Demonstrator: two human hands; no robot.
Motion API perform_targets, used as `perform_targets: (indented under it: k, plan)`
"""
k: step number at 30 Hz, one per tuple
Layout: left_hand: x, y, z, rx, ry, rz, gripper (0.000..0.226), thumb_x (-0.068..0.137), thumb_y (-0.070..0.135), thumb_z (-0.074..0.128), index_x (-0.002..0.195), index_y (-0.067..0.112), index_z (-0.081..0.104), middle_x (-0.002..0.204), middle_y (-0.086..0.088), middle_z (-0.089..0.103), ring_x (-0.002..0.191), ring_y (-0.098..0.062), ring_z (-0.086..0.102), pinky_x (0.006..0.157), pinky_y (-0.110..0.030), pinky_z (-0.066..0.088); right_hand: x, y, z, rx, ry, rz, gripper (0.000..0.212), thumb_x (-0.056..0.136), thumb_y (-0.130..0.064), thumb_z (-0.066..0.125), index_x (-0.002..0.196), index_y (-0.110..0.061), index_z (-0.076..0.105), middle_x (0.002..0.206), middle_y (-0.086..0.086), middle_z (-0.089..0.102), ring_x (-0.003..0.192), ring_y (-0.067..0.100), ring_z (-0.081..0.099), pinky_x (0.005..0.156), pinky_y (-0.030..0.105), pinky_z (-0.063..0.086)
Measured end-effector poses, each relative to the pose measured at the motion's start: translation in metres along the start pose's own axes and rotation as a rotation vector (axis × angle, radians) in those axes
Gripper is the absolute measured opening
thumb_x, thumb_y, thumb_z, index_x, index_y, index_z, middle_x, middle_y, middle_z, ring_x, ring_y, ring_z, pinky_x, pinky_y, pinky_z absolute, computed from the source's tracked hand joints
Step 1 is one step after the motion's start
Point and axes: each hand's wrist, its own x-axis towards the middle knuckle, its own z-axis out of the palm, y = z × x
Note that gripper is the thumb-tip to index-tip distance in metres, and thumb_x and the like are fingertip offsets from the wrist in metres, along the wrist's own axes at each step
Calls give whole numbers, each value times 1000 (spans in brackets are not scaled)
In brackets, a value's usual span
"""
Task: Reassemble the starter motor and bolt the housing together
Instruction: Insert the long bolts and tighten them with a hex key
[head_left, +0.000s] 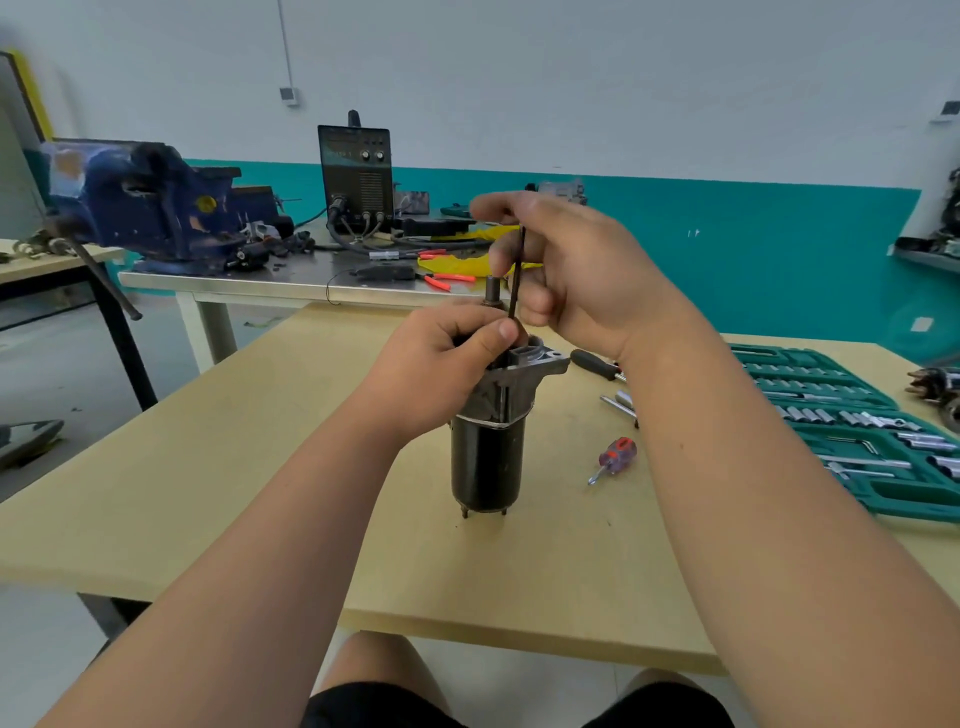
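The starter motor (487, 457) stands upright in the middle of the wooden table (260, 467), a black cylinder with a grey cast housing (540, 364) on top and its shaft (492, 291) sticking up. My left hand (441, 364) grips the housing from the left. Above it, my right hand (566, 270) pinches a long thin dark through bolt (517, 275), held nearly vertical, with its lower end at the housing by my left thumb. Two bolt tips poke out under the motor's base.
A small red-handled screwdriver (615, 457), a black-handled tool (595, 364) and loose sockets lie right of the motor. A green socket set tray (852, 431) fills the right side. Behind stand a blue vise (150, 208), a welder box (356, 176) and pliers on a metal table.
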Motion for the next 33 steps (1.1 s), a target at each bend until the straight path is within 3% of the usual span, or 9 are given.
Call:
perform_targets:
  k: [4, 7, 10, 13, 17, 22, 26, 30, 33]
  plan:
    - [-6, 4, 0, -15, -8, 16, 23, 95, 20, 59, 85, 38, 68, 83, 14, 67, 81, -3, 62, 70, -17, 49, 0, 8, 0, 55, 96, -138, 14, 93, -19, 57, 80, -15, 58, 64, 0, 53, 40, 9, 44, 41, 21, 37]
    - [-7, 5, 1, -61, 2, 30, 8, 92, 18, 63, 93, 14, 70, 87, -12, 68, 83, -28, 64, 72, -37, 53, -5, 21, 19, -332, 466, -398, 23, 84, -29, 68, 67, -25, 53, 52, -14, 51, 46, 3, 48, 47, 18, 40]
    - [-8, 5, 1, -59, 4, 56, 19, 95, 19, 60, 93, 4, 70, 90, -22, 66, 84, -39, 62, 72, -52, 52, -9, 28, 37, -713, 773, -699, 25, 81, -33, 68, 67, -26, 48, 54, -20, 46, 54, -5, 49, 52, 6, 36]
    - [-9, 6, 0, -25, -13, 64, 18, 97, 20, 57, 92, 14, 73, 91, -13, 66, 84, -29, 62, 74, -44, 51, -6, 22, 32, -591, 610, -578, 20, 84, -36, 63, 70, -26, 53, 59, -17, 50, 56, -2, 51, 57, 14, 42]
    - [-9, 7, -2, 7, -26, 76, 26, 96, 22, 56, 81, 40, 67, 89, 6, 64, 82, -10, 60, 70, -24, 47, -5, 14, 1, 219, -76, -164, 44, 98, -42, 32, 96, -15, 66, 83, 1, 67, 72, 17, 63, 60, 27, 44]
    - [-9, 7, -3, -2, -57, 58, 25, 93, 30, 56, 77, 46, 66, 90, 12, 62, 85, -6, 58, 74, -22, 46, 3, 9, -13, 272, -383, -36, 31, 82, -33, 64, 104, -11, 69, 92, 4, 66, 83, 18, 62, 54, 23, 41]
    - [-6, 7, -2, 12, -53, 14, 34, 93, 28, 60, 68, 50, 65, 72, 20, 59, 68, 3, 54, 59, -11, 42, 0, 4, -7, 306, -327, -28, 15, 72, -24, 78, 80, -16, 69, 74, 2, 60, 69, 17, 56, 50, 24, 43]
    - [-3, 7, 0, -9, -30, 17, 22, 92, 22, 65, 76, 37, 69, 74, 18, 64, 72, 1, 59, 63, -16, 48, -6, 9, 6, -518, 323, -196, 36, 75, -16, 68, 54, -24, 40, 47, -13, 36, 48, 9, 38, 49, 25, 39]
    - [-2, 6, -1, 2, -36, 8, 15, 96, 20, 59, 93, 15, 73, 94, -2, 70, 90, -16, 65, 80, -36, 53, -10, 23, 21, -730, 323, -250, 31, 79, -33, 66, 60, -24, 44, 47, -13, 40, 44, 1, 39, 42, 13, 37]
